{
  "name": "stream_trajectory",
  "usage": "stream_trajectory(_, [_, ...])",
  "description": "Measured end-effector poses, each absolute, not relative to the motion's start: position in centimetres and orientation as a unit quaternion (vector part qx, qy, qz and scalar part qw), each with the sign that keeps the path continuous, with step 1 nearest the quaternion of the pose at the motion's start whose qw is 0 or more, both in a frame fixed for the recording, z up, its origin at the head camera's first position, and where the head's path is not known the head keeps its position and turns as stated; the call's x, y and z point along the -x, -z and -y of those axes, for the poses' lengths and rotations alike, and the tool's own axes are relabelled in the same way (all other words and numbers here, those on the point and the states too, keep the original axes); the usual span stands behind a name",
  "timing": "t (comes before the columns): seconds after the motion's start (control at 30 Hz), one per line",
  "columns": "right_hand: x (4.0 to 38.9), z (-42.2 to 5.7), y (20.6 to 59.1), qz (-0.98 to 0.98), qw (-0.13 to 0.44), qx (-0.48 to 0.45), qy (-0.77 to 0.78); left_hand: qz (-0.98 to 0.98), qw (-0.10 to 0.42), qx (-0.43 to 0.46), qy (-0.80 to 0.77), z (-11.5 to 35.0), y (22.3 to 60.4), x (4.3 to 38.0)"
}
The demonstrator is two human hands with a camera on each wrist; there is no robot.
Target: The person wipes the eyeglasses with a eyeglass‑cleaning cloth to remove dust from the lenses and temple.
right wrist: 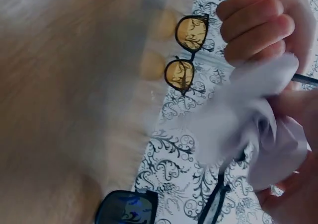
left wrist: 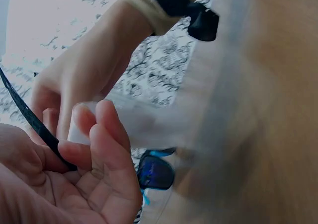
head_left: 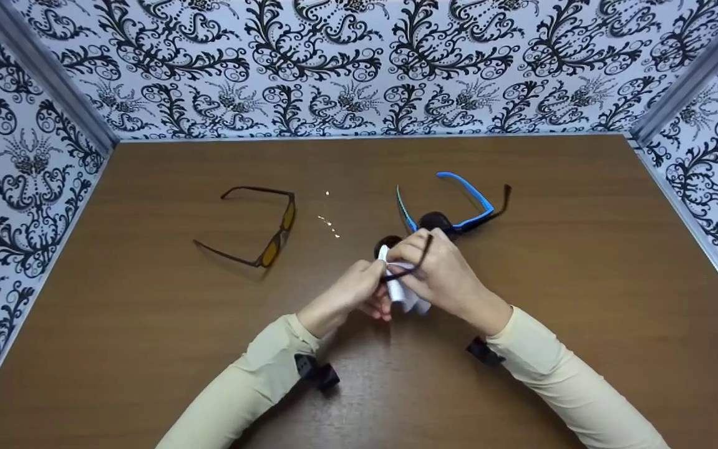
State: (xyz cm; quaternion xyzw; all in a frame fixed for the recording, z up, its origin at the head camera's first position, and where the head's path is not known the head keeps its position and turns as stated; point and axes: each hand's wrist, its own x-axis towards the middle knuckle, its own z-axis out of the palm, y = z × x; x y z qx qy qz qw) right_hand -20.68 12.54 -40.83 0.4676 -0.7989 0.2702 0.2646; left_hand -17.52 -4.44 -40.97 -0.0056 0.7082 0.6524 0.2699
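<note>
My left hand (head_left: 359, 287) pinches a dark temple arm (left wrist: 35, 119) of a pair of sunglasses, with its fingers loosely curled beneath. My right hand (head_left: 449, 274) grips a white cloth (right wrist: 278, 134) folded round the same arm, close against the left fingertips. The arm's curved tip (head_left: 426, 249) sticks up past the right fingers. A round dark lens (head_left: 388, 244) shows just beyond the hands; the rest of that frame is mostly covered by fingers and cloth. Right behind the right hand lie blue-and-black sunglasses (head_left: 477, 198) with their arms spread.
Brown glasses with yellow lenses (head_left: 287, 215) stand with arms unfolded on the left of the wooden table (head_left: 165, 349). Several small pale specks (head_left: 329, 223) lie between the pairs. Patterned panels (head_left: 359, 68) enclose the back and sides.
</note>
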Motion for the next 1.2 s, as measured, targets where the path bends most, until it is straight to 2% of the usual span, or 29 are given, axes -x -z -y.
stream_trajectory(0.1, [20.7, -12.7, 40.7, 0.811, 0.273, -0.454, -0.249, -0.714, 0.260, 0.010, -0.650, 4.8, 40.9, 17.7])
stream_trajectory(0.27, [20.7, -12.3, 40.3, 0.820, 0.305, -0.428, -0.225, -0.720, 0.282, -0.012, -0.634, 4.7, 40.7, 17.5])
stream_trajectory(0.53, [20.6, -12.5, 40.2, 0.807, 0.245, -0.471, -0.259, -0.724, 0.271, -0.011, -0.635, 4.9, 40.8, 17.6])
stream_trajectory(0.73, [20.6, -12.3, 40.3, 0.818, 0.303, -0.418, -0.254, -0.730, 0.285, -0.023, -0.621, 4.6, 40.8, 17.3])
stream_trajectory(0.93, [20.3, -12.5, 40.2, 0.811, 0.214, -0.463, -0.287, -0.731, 0.279, -0.020, -0.623, 4.7, 40.8, 17.5])
stream_trajectory(1.0, [20.3, -12.7, 40.1, 0.813, 0.202, -0.467, -0.282, -0.731, 0.275, -0.016, -0.624, 4.8, 40.8, 17.6])
stream_trajectory(1.2, [20.4, -12.4, 39.8, 0.826, 0.264, -0.441, -0.230, -0.727, 0.290, -0.030, -0.622, 4.8, 40.8, 17.7])
